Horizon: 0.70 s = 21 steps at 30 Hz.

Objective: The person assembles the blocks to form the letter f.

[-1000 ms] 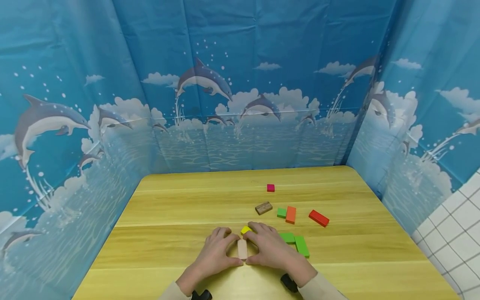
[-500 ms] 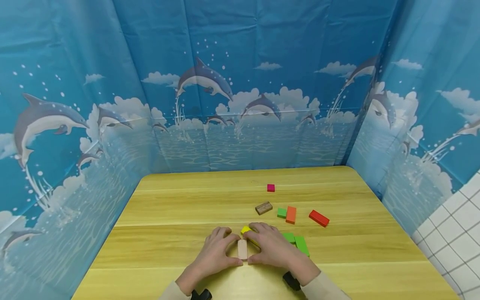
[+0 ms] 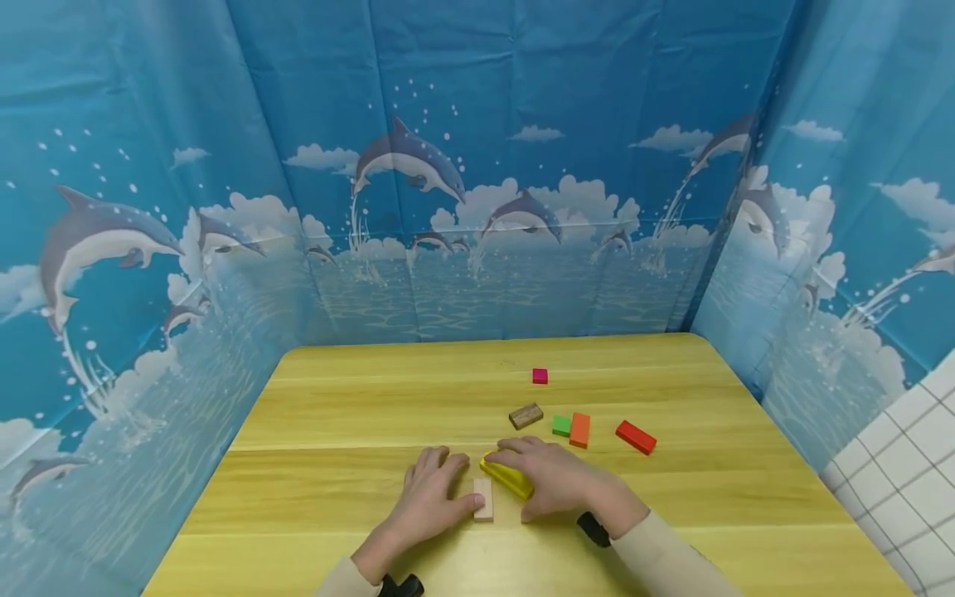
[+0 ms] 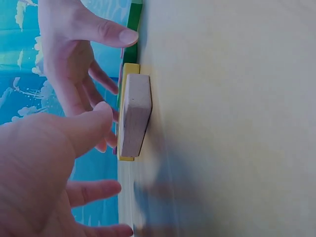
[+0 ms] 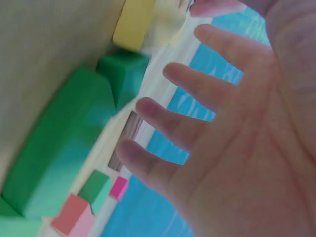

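Note:
A pale wooden block [image 3: 483, 499] lies flat near the front of the wooden table [image 3: 336, 414]; in the left wrist view this pale block [image 4: 134, 113] is close up. My left hand [image 3: 436, 497] rests on the table beside it, thumb against its left side, fingers relaxed. A yellow block [image 3: 507, 478] lies slanted just behind the pale block. My right hand [image 3: 555, 481] is over the yellow block's right end with fingers spread and straight. Its palm [image 5: 232, 138] hovers over two green blocks [image 5: 64, 148], which the hand hides in the head view.
Farther back lie a brown block [image 3: 525, 415], a small green cube [image 3: 561, 425], an orange block [image 3: 579, 429], a red block [image 3: 636, 437] and a magenta cube [image 3: 540, 376]. Blue dolphin curtains close in the table's left, back and right sides.
My right hand has come off the pale block and shifted right, uncovering the yellow block and covering the green blocks. The left hand has stayed by the pale block.

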Each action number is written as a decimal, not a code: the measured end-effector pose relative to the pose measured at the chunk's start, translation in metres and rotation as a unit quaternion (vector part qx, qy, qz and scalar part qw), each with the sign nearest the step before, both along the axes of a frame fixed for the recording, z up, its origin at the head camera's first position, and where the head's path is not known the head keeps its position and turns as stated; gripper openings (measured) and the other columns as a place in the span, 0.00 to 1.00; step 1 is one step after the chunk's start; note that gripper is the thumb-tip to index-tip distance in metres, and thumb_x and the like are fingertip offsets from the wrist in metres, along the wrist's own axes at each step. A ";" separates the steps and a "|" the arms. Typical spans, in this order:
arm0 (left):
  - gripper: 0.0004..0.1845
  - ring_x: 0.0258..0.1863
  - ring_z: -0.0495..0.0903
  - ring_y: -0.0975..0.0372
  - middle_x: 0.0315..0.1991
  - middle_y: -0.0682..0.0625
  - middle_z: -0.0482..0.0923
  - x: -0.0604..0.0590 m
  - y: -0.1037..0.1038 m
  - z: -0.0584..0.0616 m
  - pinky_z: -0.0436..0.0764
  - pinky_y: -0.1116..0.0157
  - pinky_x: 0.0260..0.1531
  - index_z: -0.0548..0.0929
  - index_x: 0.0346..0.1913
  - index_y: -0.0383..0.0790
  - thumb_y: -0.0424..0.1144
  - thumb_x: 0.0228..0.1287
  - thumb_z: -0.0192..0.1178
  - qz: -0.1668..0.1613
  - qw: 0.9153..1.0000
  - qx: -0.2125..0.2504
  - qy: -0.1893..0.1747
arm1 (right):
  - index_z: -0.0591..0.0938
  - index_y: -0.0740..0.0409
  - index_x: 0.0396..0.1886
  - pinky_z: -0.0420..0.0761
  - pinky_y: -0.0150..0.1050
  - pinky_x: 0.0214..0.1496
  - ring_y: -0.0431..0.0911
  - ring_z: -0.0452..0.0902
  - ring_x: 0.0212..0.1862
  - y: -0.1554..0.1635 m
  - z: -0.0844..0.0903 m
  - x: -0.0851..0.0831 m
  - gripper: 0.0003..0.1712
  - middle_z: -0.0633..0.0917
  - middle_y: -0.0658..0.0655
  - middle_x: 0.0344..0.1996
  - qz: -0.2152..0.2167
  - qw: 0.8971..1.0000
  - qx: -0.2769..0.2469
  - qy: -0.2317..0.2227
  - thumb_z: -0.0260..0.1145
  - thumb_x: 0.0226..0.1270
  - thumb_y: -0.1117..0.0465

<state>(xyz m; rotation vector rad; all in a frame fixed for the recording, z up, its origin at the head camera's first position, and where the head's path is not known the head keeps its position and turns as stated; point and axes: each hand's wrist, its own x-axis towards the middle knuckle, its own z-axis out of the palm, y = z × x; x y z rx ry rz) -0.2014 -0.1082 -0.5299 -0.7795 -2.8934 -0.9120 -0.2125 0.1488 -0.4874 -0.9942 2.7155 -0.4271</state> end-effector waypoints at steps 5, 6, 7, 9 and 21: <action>0.38 0.71 0.56 0.38 0.67 0.31 0.64 -0.002 0.003 0.003 0.49 0.24 0.60 0.74 0.67 0.40 0.60 0.62 0.68 0.020 0.999 0.014 -0.031 | 0.62 0.37 0.79 0.69 0.64 0.64 0.55 0.64 0.71 0.006 0.007 -0.008 0.57 0.66 0.54 0.74 0.011 0.999 0.029 -0.021 0.83 0.51 0.54; 0.38 0.71 0.55 0.37 0.68 0.31 0.64 -0.003 0.003 0.004 0.49 0.23 0.59 0.74 0.67 0.40 0.60 0.61 0.68 0.022 0.999 0.015 -0.034 | 0.62 0.37 0.79 0.70 0.63 0.64 0.55 0.65 0.71 0.007 0.008 -0.010 0.57 0.66 0.53 0.74 0.013 0.999 0.032 -0.021 0.82 0.51 0.55; 0.39 0.71 0.55 0.36 0.68 0.31 0.64 -0.003 0.003 0.004 0.48 0.23 0.59 0.74 0.67 0.39 0.60 0.61 0.68 0.022 0.999 0.016 -0.036 | 0.62 0.36 0.79 0.71 0.61 0.64 0.54 0.65 0.71 0.007 0.009 -0.012 0.57 0.66 0.53 0.74 0.015 0.999 0.035 -0.021 0.82 0.51 0.55; 0.39 0.72 0.53 0.34 0.68 0.30 0.62 -0.003 0.003 0.004 0.47 0.23 0.59 0.74 0.67 0.39 0.61 0.60 0.69 0.023 0.999 0.015 -0.037 | 0.62 0.36 0.78 0.75 0.57 0.62 0.54 0.67 0.69 0.006 0.010 -0.016 0.56 0.67 0.52 0.73 0.016 0.999 0.040 -0.023 0.82 0.52 0.58; 0.42 0.73 0.50 0.33 0.71 0.30 0.61 -0.004 0.006 0.006 0.46 0.24 0.61 0.75 0.66 0.39 0.62 0.55 0.72 0.040 0.998 0.002 -0.044 | 0.68 0.35 0.75 0.81 0.46 0.52 0.52 0.69 0.66 -0.001 0.014 -0.027 0.54 0.69 0.51 0.69 0.028 0.997 0.065 -0.018 0.85 0.48 0.58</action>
